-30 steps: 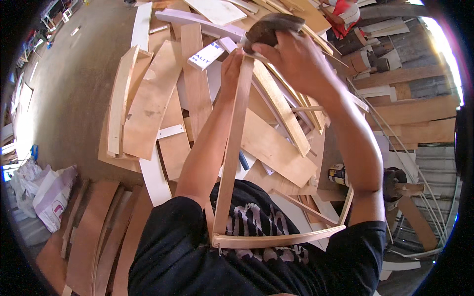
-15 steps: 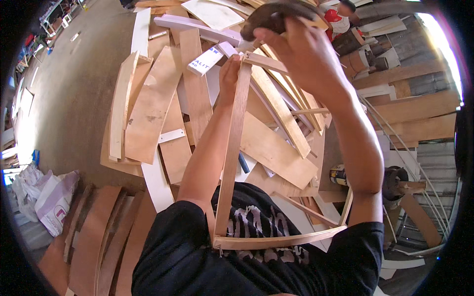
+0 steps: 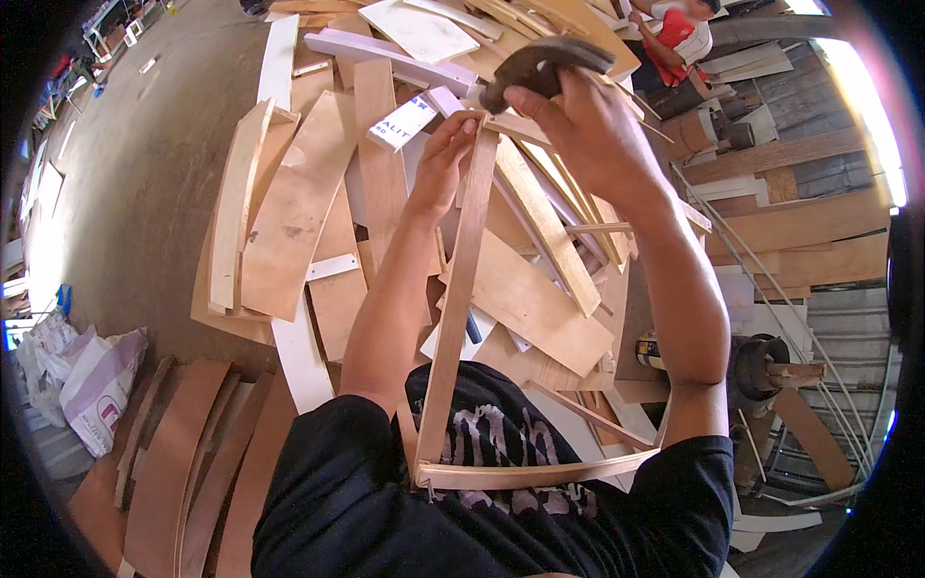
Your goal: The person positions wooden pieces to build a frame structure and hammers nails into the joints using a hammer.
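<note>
A thin wooden frame (image 3: 461,289) of curved strips stands upright against my body, its lower bar (image 3: 540,472) across my chest. My left hand (image 3: 441,164) pinches the frame's top corner where two strips meet. My right hand (image 3: 578,120) is raised just above that corner and grips a dark hammer (image 3: 540,65), its head pointing left over the joint.
Below lies a heap of plywood offcuts and strips (image 3: 299,212) on a concrete floor (image 3: 135,173). Curved plywood pieces (image 3: 183,462) lie at lower left beside white sacks (image 3: 92,380). A person in red (image 3: 679,34) sits at the top right. Boards and metal rods (image 3: 800,318) fill the right.
My right hand with the hammer has shifted slightly up and right and back over the top corner. The left hand stays on the frame, which barely moved.
</note>
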A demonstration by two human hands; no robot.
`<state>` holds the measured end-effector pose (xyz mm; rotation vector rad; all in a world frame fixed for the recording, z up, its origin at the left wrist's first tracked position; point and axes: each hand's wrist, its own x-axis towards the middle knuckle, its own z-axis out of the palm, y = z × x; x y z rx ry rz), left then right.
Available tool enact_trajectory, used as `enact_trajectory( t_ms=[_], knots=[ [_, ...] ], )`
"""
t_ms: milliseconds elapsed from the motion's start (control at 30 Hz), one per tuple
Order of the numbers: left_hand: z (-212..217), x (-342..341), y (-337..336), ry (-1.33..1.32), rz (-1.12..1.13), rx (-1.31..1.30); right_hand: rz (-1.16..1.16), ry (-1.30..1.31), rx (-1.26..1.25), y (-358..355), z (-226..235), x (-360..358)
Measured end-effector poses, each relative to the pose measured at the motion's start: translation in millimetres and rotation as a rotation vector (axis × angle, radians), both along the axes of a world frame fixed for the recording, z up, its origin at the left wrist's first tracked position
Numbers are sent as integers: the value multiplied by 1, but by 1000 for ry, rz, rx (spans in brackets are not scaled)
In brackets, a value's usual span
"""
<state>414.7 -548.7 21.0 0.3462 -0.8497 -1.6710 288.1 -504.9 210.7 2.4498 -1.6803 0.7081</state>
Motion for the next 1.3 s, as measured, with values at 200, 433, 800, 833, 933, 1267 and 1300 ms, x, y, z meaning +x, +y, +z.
enact_trajectory(
  t_ms=[200, 433, 800, 833, 933, 1267, 1300],
  knots=[
    [-4, 0, -1, -19, 40, -52, -54, -39, 100, 7, -9, 0],
    [0, 1, 1, -13, 15, -55, -29, -43, 88, 12, -10, -8],
    [-8, 4, -12, 82, -110, -185, -272, -282, 274, 85, 15, -39],
    [-8, 4, -13, 84, -119, -190, -303, -250, 285, 96, 19, -43],
    [-12, 8, -14, 50, -116, -225, -160, -150, 130, 128, 38, -50],
    [-10, 15, -10, -129, 21, -311, -820, -446, -4, 297, 14, -138],
    [-9, 13, -10, -129, 59, -323, -919, -379, -101, 314, 4, -145]
  ],
)
